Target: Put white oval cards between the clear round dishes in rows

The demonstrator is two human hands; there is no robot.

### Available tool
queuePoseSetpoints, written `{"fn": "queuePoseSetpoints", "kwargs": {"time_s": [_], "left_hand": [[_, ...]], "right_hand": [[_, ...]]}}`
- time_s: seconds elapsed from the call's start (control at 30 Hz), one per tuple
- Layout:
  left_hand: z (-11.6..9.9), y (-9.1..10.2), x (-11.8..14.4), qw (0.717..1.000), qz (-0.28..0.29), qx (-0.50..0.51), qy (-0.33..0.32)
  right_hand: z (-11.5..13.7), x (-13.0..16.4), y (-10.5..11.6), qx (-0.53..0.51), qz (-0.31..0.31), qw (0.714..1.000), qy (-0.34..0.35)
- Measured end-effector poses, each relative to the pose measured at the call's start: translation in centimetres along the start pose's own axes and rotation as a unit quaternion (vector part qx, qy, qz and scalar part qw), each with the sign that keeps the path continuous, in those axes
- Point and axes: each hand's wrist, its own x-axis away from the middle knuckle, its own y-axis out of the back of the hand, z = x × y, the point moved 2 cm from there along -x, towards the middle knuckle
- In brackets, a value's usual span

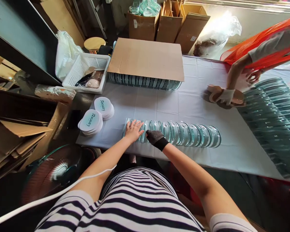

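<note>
On grey tablecloth (145, 103), touched clear plastic disc row (193, 134) with left hand (134, 131) splayed wide, gloved right hand (155, 138) curled, hold unclear.

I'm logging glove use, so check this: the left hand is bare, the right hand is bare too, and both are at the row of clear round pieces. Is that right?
Not quite: the right hand isn't bare; the head view shows it in a dark glove. The left hand is bare, and both are at the row of clear round pieces, as you said.
</note>
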Motion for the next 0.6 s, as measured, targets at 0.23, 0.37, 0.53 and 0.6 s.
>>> {"fn": "queuePoseSetpoints", "kwargs": {"time_s": [0.23,0.37,0.53,0.6], "left_hand": [[0.0,0.3,-0.2,1.0,0.014,0.006,0.005],[0.1,0.4,-0.2,1.0,0.016,0.004,-0.004],[0.3,0.2,-0.1,0.999,0.03,-0.004,-0.017],[0.3,0.3,-0.1,0.999,0.042,-0.014,-0.025]], "right_hand": [[-1.0,-0.2,-0.1,-0.025,-0.021,0.998,-0.053],[-1.5,-1.3,1.0,-0.017,-0.013,0.999,-0.034],[-2.1,-2.9,2.0,-0.017,0.036,0.999,-0.024],[-2.2,-3.6,2.2,-0.02,0.065,0.998,-0.007]]}}
